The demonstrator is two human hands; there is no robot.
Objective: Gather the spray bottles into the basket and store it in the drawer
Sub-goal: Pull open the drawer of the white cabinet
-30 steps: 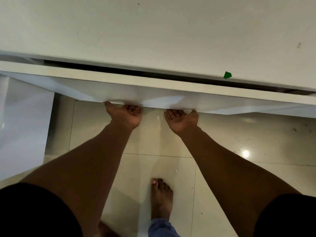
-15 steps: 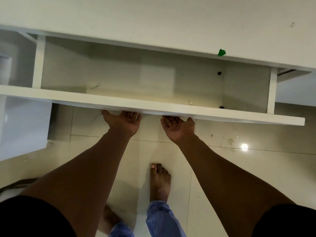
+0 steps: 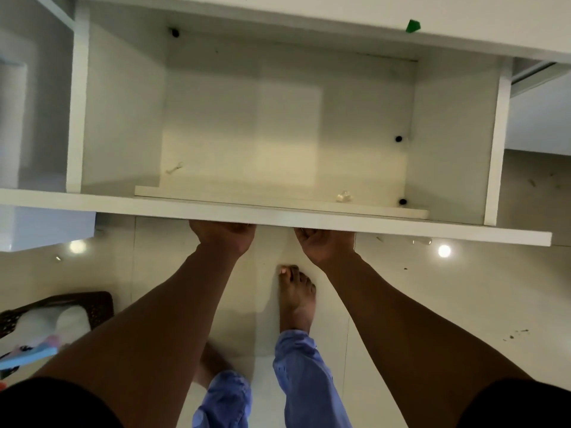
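Observation:
A white drawer (image 3: 278,213) stands pulled far out from under the white countertop, its pale inside bare except for small scraps. My left hand (image 3: 223,234) and my right hand (image 3: 324,244) both grip the underside of the drawer's front panel, fingers curled out of sight beneath it. A dark woven basket (image 3: 95,305) sits on the floor at the lower left, holding white bottles (image 3: 55,319) with pink and blue parts; my left arm hides some of it.
A white countertop (image 3: 340,17) with a green tape mark (image 3: 413,26) overhangs the drawer. A white cabinet side (image 3: 40,227) stands at left. My bare feet (image 3: 295,299) stand on glossy floor tiles below the drawer front.
The drawer has slid out from nearly closed to wide open, drawn by both hands. The basket has come into view at the lower left.

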